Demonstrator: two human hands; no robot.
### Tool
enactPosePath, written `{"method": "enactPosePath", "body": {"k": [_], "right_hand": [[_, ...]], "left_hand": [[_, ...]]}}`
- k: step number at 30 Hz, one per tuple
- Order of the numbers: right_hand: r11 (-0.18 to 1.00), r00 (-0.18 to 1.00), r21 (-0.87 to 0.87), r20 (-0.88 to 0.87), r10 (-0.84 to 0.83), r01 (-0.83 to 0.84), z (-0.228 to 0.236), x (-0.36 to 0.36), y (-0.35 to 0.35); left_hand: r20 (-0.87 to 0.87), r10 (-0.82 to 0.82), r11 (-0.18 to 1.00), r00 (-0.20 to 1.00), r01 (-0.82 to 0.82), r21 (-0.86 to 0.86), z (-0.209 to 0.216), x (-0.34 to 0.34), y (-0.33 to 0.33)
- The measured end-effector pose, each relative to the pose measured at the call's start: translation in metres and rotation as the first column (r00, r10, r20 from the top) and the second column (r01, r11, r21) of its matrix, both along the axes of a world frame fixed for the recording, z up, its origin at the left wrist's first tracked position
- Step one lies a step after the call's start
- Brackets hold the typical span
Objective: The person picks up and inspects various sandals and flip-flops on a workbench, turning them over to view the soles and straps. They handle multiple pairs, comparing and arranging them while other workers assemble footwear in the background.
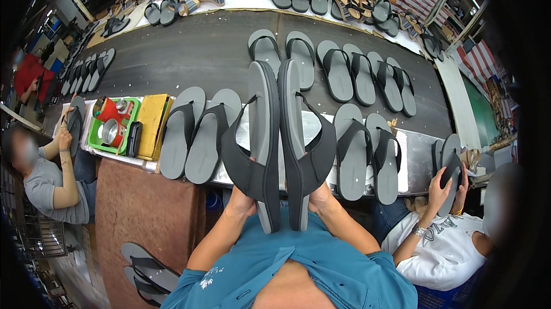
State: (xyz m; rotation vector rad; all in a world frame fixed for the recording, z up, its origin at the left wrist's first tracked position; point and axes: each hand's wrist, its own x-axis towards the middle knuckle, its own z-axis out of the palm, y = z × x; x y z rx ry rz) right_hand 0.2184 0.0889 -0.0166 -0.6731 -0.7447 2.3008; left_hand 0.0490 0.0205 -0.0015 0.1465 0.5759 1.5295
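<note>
2 sandals [261,142], soles facing, held over the bench's [189,45] near edge; left hand [245,200] and right hand [320,195] grip 1 each, fingers mostly hidden. Low heel-end hold: toe could tip, hit a neighbouring sandal [353,165].

That's two held sandals [263,102] in two bare hands [321,195], two near-left sandals [203,147], two near-right sandals [353,162], six middle sandals [338,76] on the dark table [195,50], two lower-left sandals [166,277], one green tray [132,116], one person in grey [40,185] and one person in white [439,257]!
</note>
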Motion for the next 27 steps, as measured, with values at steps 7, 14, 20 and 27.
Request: {"method": "enactPosePath", "body": {"k": [7, 14, 20, 27], "right_hand": [[0.994, 0.999, 0.103, 0.015, -0.034, 0.032, 0.010, -0.005, -0.003], [0.957, 0.989, 0.277, 0.140, 0.050, -0.087, 0.011, 0.013, 0.019], [0.727, 0.930, 0.686, 0.252, -0.268, 0.023, 0.027, 0.030, 0.033], [0.679, 0.915, 0.734, 0.258, -0.311, 0.024, 0.030, 0.045, 0.044]], "left_hand": [[-0.062, -0.138, 0.905, 0.988, 0.151, 0.397, -0.027, -0.013, 0.000], [-0.159, -0.187, 0.932, 0.969, 0.226, 0.284, -0.027, -0.042, -0.003], [-0.433, 0.107, 0.957, 0.895, 0.026, 0.289, -0.019, -0.071, -0.007], [-0.706, 0.145, 0.985, 0.693, -0.035, 0.168, -0.013, -0.095, -0.024]]}}
